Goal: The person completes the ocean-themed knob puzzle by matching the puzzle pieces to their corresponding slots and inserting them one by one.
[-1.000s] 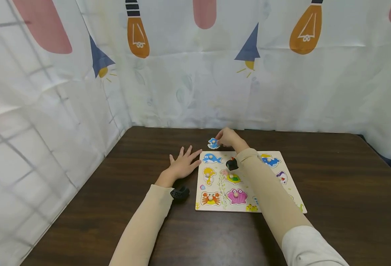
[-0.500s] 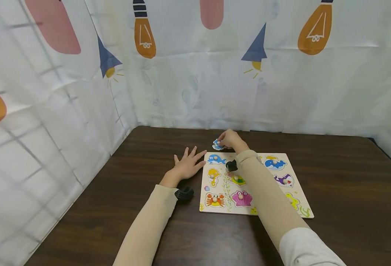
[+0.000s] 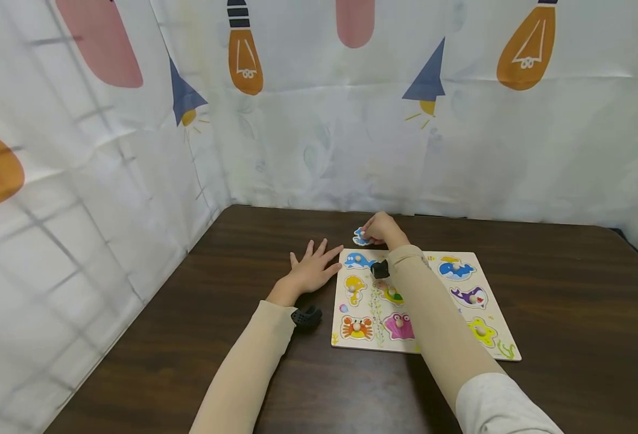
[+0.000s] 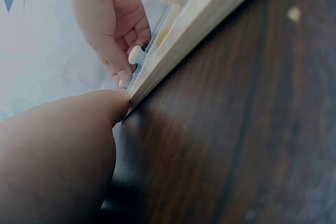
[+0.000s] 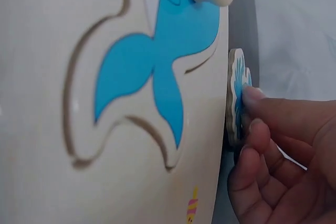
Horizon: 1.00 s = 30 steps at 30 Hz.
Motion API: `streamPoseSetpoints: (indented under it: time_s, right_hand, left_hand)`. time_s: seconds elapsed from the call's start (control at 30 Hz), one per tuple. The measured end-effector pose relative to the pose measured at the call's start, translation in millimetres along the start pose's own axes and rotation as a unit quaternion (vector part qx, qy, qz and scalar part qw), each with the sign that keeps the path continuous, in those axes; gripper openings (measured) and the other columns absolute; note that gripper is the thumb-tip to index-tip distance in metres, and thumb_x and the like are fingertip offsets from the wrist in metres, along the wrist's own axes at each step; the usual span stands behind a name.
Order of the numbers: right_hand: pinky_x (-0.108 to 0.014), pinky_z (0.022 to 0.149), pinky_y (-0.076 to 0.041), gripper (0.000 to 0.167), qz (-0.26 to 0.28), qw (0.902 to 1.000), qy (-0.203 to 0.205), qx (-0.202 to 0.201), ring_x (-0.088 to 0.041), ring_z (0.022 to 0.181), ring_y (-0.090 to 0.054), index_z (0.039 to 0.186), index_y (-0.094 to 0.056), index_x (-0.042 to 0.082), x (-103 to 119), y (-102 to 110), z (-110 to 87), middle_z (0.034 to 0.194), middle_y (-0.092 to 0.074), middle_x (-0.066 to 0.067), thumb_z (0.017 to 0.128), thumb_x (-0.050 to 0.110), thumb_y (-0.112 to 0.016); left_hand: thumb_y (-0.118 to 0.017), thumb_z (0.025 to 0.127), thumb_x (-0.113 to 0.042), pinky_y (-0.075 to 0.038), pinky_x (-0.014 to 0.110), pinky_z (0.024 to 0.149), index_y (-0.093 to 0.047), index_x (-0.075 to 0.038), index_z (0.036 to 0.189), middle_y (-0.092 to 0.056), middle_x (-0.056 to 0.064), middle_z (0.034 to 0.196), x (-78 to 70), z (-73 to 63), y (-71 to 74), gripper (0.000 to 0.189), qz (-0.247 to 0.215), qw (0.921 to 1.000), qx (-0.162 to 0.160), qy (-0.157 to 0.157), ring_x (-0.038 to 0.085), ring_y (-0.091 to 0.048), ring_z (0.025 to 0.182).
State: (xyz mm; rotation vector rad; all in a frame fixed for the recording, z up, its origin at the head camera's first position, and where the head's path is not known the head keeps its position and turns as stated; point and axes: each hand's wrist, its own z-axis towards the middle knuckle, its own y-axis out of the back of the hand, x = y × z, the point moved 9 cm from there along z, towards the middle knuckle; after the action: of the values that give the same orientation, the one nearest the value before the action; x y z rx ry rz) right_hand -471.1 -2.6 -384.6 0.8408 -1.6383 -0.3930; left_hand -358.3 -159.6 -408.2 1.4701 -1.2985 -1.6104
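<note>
A blue-and-white wooden puzzle piece [image 3: 360, 237] lies on the table just beyond the far edge of the pale puzzle board [image 3: 346, 307]. My right hand [image 3: 385, 229] reaches across the board and pinches this piece at its knob. In the right wrist view the thumb lies against the face of the piece [image 5: 237, 93], with the other fingers curled below. My left hand [image 3: 309, 271] rests with spread fingers at the board's left edge. Its fingertips touch the corner near the blue dolphin piece [image 3: 356, 260].
Knobbed sea-animal pieces sit in the board, among them a crab [image 3: 357, 328], a seahorse [image 3: 354, 288], a purple whale [image 3: 470, 296] and a yellow star [image 3: 482, 331]. My right sleeve [image 3: 438, 307] covers part of the board. A printed curtain [image 3: 319, 150] hangs behind the dark table [image 3: 189, 361].
The head view has turned slightly left, so everything shifts right in it. My right fingers have closed in from the piece's edge to its knob. My left hand stays at the board's edge.
</note>
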Motion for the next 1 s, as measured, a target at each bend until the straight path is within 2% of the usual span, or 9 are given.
streamPoseSetpoints:
  time_s: [0.1,0.23,0.4,0.5,0.73,0.83,1.0]
  right_hand:
    - [-0.025,0.062,-0.050,0.016,-0.021,0.9998,0.002,-0.005,-0.014,0.064,-0.053,0.110,-0.075,-0.001,-2,3,-2.1,0.077,-0.063,-0.006,0.097,0.008,-0.071]
    - [-0.030,0.077,-0.056,0.020,-0.032,0.9994,0.007,-0.007,-0.019,0.078,-0.060,0.114,-0.074,-0.001,-7,7,-5.5,0.097,-0.067,-0.011,0.098,0.011,-0.072]
    - [-0.039,0.090,-0.056,0.023,-0.046,0.9972,0.056,-0.014,-0.030,0.097,-0.066,0.116,-0.071,-0.004,3,20,-15.4,0.115,-0.067,-0.020,0.100,0.011,-0.069]
    - [-0.041,0.091,-0.055,0.022,-0.052,0.9950,0.084,-0.014,-0.031,0.100,-0.065,0.115,-0.071,-0.006,10,28,-21.9,0.116,-0.067,-0.021,0.101,0.010,-0.067]
    - [-0.041,0.092,-0.052,0.025,-0.073,0.9902,0.118,-0.013,-0.029,0.103,-0.062,0.117,-0.070,-0.008,13,50,-40.3,0.122,-0.067,-0.023,0.101,0.011,-0.066]
    - [-0.041,0.089,-0.050,0.026,-0.084,0.9871,0.136,-0.011,-0.028,0.099,-0.059,0.117,-0.070,-0.008,12,57,-50.1,0.118,-0.067,-0.022,0.101,0.012,-0.066]
    - [-0.037,0.077,-0.045,0.022,-0.097,0.9825,0.159,-0.002,-0.024,0.086,-0.052,0.112,-0.072,-0.006,10,66,-69.6,0.101,-0.066,-0.016,0.100,0.012,-0.069]
  left_hand:
    - [-0.039,0.109,-0.051,0.006,0.076,0.112,-0.028,-0.033,0.164,-0.009,0.010,0.171,-3.8,1.2,-2.0,0.059,0.001,1.0000,0.003,0.001,0.040,0.003,0.156]
    - [-0.039,0.109,-0.051,0.005,0.077,0.112,-0.028,-0.033,0.164,-0.009,0.010,0.171,-6.0,2.7,-6.1,0.059,0.002,1.0000,0.008,-0.003,0.040,0.003,0.155]
    - [-0.040,0.109,-0.051,0.006,0.077,0.112,-0.027,-0.033,0.164,-0.008,0.011,0.171,-2.7,3.6,-5.3,0.059,0.000,1.0000,0.002,-0.004,0.040,0.004,0.155]
    - [-0.040,0.109,-0.050,0.007,0.076,0.112,-0.027,-0.033,0.164,-0.008,0.011,0.171,1.7,2.9,-2.2,0.059,-0.002,1.0000,-0.002,-0.001,0.040,0.005,0.155]
    - [-0.041,0.109,-0.049,0.008,0.077,0.111,-0.026,-0.031,0.165,-0.007,0.012,0.171,2.3,2.5,0.8,0.060,0.000,1.0000,-0.001,-0.009,0.041,0.005,0.155]
    - [-0.041,0.109,-0.049,0.008,0.077,0.111,-0.026,-0.030,0.165,-0.007,0.012,0.171,1.4,3.3,0.0,0.060,-0.003,0.9999,0.001,-0.011,0.041,0.005,0.155]
    - [-0.041,0.109,-0.049,0.008,0.077,0.110,-0.026,-0.031,0.165,-0.007,0.012,0.171,0.8,5.6,-0.8,0.060,-0.005,1.0000,0.000,-0.008,0.041,0.005,0.155]
